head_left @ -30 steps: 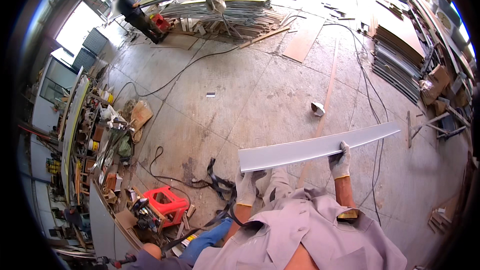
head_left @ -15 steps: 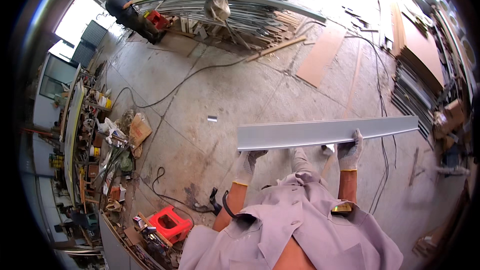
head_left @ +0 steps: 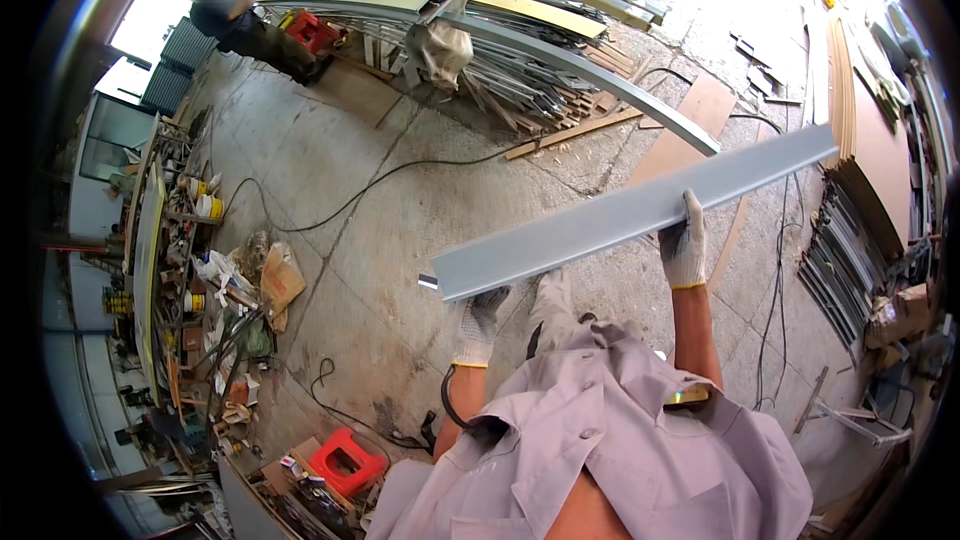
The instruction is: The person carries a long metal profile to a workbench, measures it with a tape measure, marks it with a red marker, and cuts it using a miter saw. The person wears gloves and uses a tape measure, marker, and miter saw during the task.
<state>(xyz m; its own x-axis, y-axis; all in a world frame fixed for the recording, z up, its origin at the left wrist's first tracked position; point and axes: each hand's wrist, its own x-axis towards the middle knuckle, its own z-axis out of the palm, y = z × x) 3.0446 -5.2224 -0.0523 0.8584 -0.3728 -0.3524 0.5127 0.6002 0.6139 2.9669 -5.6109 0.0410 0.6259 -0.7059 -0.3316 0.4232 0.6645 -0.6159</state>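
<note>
A long grey metal profile [head_left: 580, 220] with a lip along its near edge is held in front of me above the floor, its right end tilted farther away. My left hand [head_left: 481, 325], in a pale knitted glove with a yellow cuff, grips the near edge close to the left end; its fingers are partly hidden beneath. My right hand [head_left: 686, 245], gloved alike, is closed round the profile right of its middle, fingers over the face. A small shiny offcut [head_left: 428, 281] lies on the floor by the profile's left end.
Far left, another person [head_left: 245, 25] stands by a rack of long profiles [head_left: 540, 50]. A long bar [head_left: 610, 90] juts from it toward me. Cables [head_left: 370, 185] cross the floor. Boards [head_left: 875, 130] lean at right; a red stool [head_left: 347, 462] and clutter stand lower left.
I have moved forward, and the rack appears nearer. The profile has swung so its right end points farther away, with my right hand moved farther out. Both hands keep their hold.
</note>
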